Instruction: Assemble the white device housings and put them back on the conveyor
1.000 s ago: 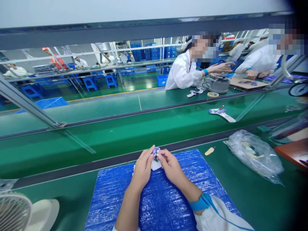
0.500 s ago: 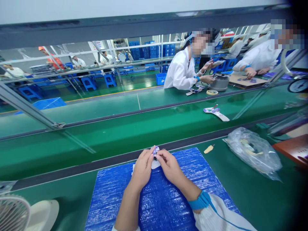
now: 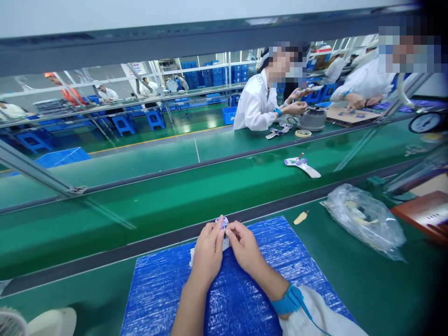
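Over the far part of a blue wrapped board [image 3: 241, 298], both my hands meet at a small white and purple part [image 3: 225, 243]. My left hand [image 3: 209, 249] is closed around its left side, covering much of it. My right hand [image 3: 245, 245] pinches at its right side with thumb and forefinger; whatever tiny piece lies between those fingertips is too small to make out. A white edge [image 3: 192, 256] shows to the left of my left hand. A blue wrist strap [image 3: 287, 301] with a cord sits on my right wrist.
A clear plastic bag [image 3: 364, 221] and a small cream-coloured piece [image 3: 300, 218] lie to the right. Another white and purple part [image 3: 303, 166] rests on the green belt [image 3: 168, 200]. A small fan [image 3: 12, 322] stands front left. Co-workers sit across the belt [image 3: 257, 102].
My hands stay together at the part with only small finger shifts. The view has turned slightly right. The part on the belt appears further left. A co-worker opposite has lowered one hand.
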`<move>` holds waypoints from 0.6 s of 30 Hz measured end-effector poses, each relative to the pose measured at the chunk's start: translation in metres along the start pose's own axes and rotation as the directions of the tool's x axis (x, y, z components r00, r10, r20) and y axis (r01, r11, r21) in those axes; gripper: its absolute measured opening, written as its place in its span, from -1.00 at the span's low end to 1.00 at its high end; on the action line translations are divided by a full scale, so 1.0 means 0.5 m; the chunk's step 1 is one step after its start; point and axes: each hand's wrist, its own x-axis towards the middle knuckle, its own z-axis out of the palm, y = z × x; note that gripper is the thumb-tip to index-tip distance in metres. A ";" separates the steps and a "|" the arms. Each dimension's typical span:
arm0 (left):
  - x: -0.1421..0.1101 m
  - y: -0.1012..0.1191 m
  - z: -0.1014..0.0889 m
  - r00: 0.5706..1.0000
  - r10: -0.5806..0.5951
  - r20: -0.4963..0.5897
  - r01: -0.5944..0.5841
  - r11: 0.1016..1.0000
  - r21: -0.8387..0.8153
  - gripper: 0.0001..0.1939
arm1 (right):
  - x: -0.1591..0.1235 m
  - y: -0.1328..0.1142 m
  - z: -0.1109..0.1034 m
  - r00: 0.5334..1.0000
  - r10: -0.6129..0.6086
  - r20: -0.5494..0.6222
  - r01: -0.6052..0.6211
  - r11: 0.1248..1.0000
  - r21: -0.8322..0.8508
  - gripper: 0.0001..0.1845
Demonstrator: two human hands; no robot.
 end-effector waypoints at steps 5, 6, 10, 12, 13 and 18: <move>0.001 0.004 -0.004 0.996 -0.068 -0.058 0.065 0.996 -0.059 -0.54 | 0.013 -0.014 -0.006 0.990 -0.052 -0.132 0.065 0.994 0.090 -0.78; 0.014 0.003 -0.007 0.991 -0.093 -0.098 0.088 0.995 -0.056 -0.52 | 0.017 -0.015 -0.010 0.977 -0.037 -0.208 0.063 0.991 0.116 -0.77; 0.125 -0.004 -0.046 0.937 -0.130 -0.324 0.167 0.982 0.090 -0.51 | 0.039 -0.003 -0.033 0.903 0.210 -0.374 -0.094 0.947 0.306 -0.67; 0.201 -0.004 -0.079 0.906 -0.160 -0.391 0.253 0.947 0.199 -0.53 | 0.049 0.006 -0.041 0.881 0.314 -0.355 -0.152 0.897 0.416 -0.61; 0.238 0.000 -0.094 0.895 -0.184 -0.407 0.295 0.928 0.229 -0.52 | 0.053 0.009 -0.043 0.876 0.341 -0.342 -0.163 0.876 0.455 -0.60; 0.360 0.084 -0.042 0.926 -0.169 -0.339 0.283 0.903 0.322 -0.45 | 0.061 0.015 -0.032 0.871 0.369 -0.325 -0.136 0.816 0.561 -0.58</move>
